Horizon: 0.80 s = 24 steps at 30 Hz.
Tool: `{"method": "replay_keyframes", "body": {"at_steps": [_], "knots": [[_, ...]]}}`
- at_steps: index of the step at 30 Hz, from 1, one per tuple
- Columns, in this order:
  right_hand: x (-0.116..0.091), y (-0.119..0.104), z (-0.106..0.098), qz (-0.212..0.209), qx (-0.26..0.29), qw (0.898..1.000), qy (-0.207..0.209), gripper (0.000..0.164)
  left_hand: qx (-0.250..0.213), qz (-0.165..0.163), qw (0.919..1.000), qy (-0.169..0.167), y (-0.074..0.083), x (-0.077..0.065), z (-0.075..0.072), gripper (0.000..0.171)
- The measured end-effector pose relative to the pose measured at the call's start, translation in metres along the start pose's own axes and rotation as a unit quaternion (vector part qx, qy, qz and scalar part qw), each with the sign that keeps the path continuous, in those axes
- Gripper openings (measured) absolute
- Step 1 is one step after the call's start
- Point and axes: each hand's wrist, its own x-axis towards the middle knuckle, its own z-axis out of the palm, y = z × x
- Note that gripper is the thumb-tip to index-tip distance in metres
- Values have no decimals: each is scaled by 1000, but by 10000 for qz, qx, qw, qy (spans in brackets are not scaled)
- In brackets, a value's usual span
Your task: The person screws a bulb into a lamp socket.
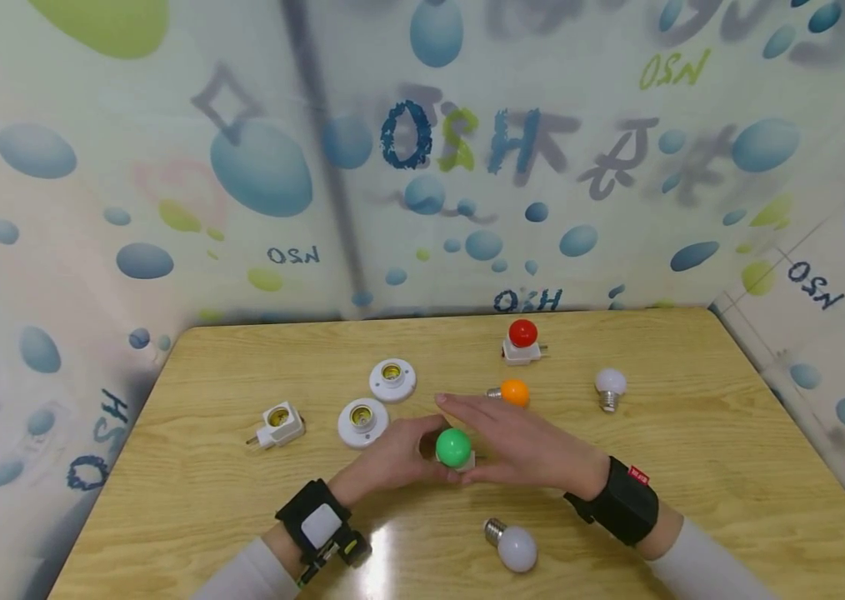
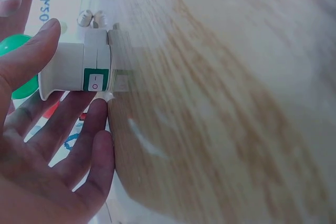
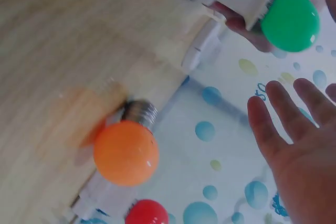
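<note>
A green bulb (image 1: pixel 453 448) stands upright in a white plug-in lamp socket (image 2: pixel 68 66) on the wooden table. Thumb and fingers of my left hand (image 1: pixel 398 458) grip the socket from both sides, just below the bulb. A small rocker switch (image 2: pixel 95 82) shows on the socket's side in the left wrist view. Beside the bulb, my right hand (image 1: pixel 531 446) is held with its fingers extended. In the right wrist view those fingers are apart from the green bulb and hold nothing.
An orange bulb (image 1: pixel 516 392) lies beyond my right hand, with a red bulb (image 1: pixel 522 333) in a white socket behind it. White bulbs lie at right (image 1: pixel 610 383) and in front (image 1: pixel 517 550). Round sockets (image 1: pixel 377 383) and a plug-in socket (image 1: pixel 283 432) sit at left.
</note>
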Motion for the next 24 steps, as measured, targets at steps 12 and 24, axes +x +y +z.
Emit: {"method": "replay_keyframes", "body": {"at_steps": [12,24], "knots": [[-2,1,0,-605,54,9971,-469,51,-33,-250,9996,-110,-1,0,1,46],[0,4,6,-709,-77,9973,-145,45,-6,-176,9998,-62,0,0,1,46]]}}
